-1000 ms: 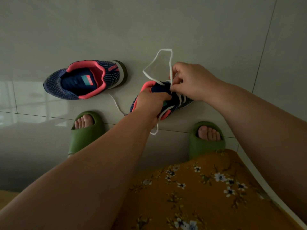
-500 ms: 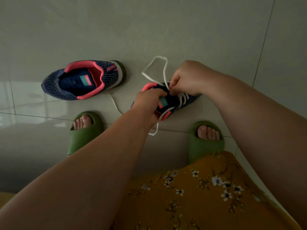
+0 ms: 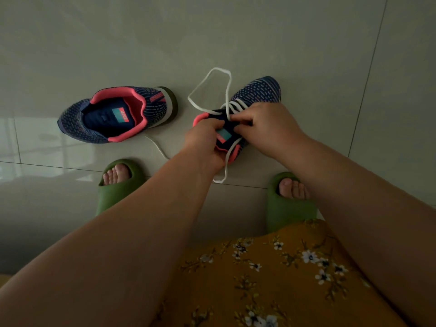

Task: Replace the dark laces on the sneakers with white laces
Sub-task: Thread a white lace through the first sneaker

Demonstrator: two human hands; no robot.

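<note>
The left hand (image 3: 204,142) is gripping the pink collar of the navy knit sneaker (image 3: 256,95) lying on the grey tiled floor (image 3: 236,31). The right hand (image 3: 266,125) is pinching the white flat lace (image 3: 207,89) at the tongue with narrow fingers. The second navy sneaker without laces (image 3: 113,114) is lying well apart, toward the floor's left edge.

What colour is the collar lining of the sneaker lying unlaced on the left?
Coral pink, on the unlaced sneaker, seen clearly in the head view.

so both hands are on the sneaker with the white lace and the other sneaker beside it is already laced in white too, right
Not quite. Both the left hand and the right hand are on the sneaker with the white lace, but the other sneaker shows no lace at all in the head view.
</note>
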